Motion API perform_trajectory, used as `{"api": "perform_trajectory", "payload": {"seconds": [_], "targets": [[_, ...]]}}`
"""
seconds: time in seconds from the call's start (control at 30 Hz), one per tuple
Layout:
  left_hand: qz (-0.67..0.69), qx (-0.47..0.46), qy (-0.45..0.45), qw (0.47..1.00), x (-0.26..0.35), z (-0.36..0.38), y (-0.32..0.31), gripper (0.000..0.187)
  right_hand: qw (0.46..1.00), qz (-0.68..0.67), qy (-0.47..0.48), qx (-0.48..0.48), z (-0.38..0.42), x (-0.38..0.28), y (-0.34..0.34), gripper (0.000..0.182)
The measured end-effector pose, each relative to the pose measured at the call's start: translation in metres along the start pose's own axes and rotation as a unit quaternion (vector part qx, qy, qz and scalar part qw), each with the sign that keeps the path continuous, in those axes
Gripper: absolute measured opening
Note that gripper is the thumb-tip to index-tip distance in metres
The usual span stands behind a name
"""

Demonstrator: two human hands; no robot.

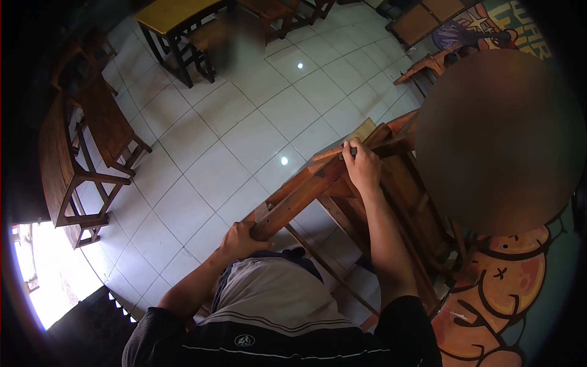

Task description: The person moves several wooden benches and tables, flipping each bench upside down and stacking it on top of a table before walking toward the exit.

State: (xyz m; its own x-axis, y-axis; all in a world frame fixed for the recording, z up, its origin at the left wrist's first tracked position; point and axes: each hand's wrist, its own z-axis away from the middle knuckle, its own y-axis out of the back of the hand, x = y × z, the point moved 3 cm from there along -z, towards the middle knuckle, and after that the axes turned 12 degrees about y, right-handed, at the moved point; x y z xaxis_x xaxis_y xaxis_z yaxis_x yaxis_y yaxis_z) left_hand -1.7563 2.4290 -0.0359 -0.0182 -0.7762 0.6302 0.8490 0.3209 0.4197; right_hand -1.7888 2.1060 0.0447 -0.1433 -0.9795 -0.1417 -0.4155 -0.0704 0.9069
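Observation:
A brown wooden furniture frame (299, 199) with long beams and slats stands tilted right before my body. My left hand (239, 240) is closed around the near left end of its thick beam. Farther along, my right hand (365, 168) grips the frame's upper part, fingers curled over the wood with a small dark piece showing at the fingertips. A pale piece of wood (362, 131) lies just beyond the right hand. Panels and slats of the frame run down beneath my right forearm.
Wooden benches (107, 125) and a wooden table (58, 159) stand at the left. A yellow-topped table (174, 15) is at the back. White floor tiles (202, 144) spread between them. A painted wall (501, 275) borders the right, where a round blur hides part of the view.

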Motion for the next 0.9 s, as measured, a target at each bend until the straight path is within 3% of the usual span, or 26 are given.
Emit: {"api": "perform_trajectory", "payload": {"seconds": [0.1, 0.17, 0.33, 0.4, 0.47, 0.57, 0.63, 0.67, 0.7, 0.73, 0.8, 0.9], "targets": [[-0.032, -0.004, 0.013, 0.999, -0.001, -0.004, -0.002, 0.062, 0.997, -0.021, -0.025, 0.064, -0.001, 0.000, 0.003, 0.025], [-0.022, -0.003, 0.014, 1.000, -0.003, 0.000, -0.003, 0.068, 0.999, -0.021, -0.022, 0.013, 0.015, 0.002, -0.019, 0.024], [-0.028, -0.008, 0.010, 1.000, -0.004, -0.005, -0.004, 0.073, 0.994, -0.049, -0.067, 0.066, 0.004, -0.002, 0.008, 0.023], [-0.023, 0.008, 0.012, 1.000, -0.005, -0.003, -0.004, 0.074, 0.999, -0.019, -0.036, -0.033, 0.014, -0.007, -0.007, 0.025], [-0.034, -0.005, 0.005, 0.999, -0.007, -0.004, -0.006, 0.073, 0.999, -0.036, -0.032, -0.006, 0.016, -0.001, -0.006, 0.026], [-0.034, 0.016, -0.016, 0.999, -0.010, -0.010, -0.008, 0.068, 0.978, -0.125, -0.109, 0.123, 0.011, 0.005, 0.010, 0.023], [-0.041, 0.038, -0.031, 0.998, -0.010, -0.003, -0.008, 0.063, 0.991, -0.094, -0.060, 0.067, 0.017, -0.004, -0.012, 0.024], [-0.035, 0.021, -0.002, 0.999, -0.007, -0.001, -0.006, 0.059, 0.998, -0.056, -0.011, 0.016, 0.022, -0.008, -0.018, 0.024], [-0.030, 0.007, 0.025, 0.999, -0.004, -0.003, -0.004, 0.054, 0.996, -0.081, -0.019, 0.011, 0.026, -0.008, -0.013, 0.025], [-0.040, 0.009, 0.016, 0.999, -0.004, -0.006, -0.004, 0.054, 0.996, -0.077, -0.025, 0.022, 0.032, -0.003, -0.009, 0.025], [-0.023, 0.025, -0.030, 0.999, -0.011, -0.010, -0.010, 0.047, 0.948, -0.251, -0.142, 0.135, 0.066, 0.018, 0.004, 0.027], [-0.027, 0.006, 0.004, 1.000, -0.014, -0.008, -0.009, 0.045, 0.893, -0.232, -0.243, 0.299, 0.134, 0.043, 0.042, 0.031]]}}
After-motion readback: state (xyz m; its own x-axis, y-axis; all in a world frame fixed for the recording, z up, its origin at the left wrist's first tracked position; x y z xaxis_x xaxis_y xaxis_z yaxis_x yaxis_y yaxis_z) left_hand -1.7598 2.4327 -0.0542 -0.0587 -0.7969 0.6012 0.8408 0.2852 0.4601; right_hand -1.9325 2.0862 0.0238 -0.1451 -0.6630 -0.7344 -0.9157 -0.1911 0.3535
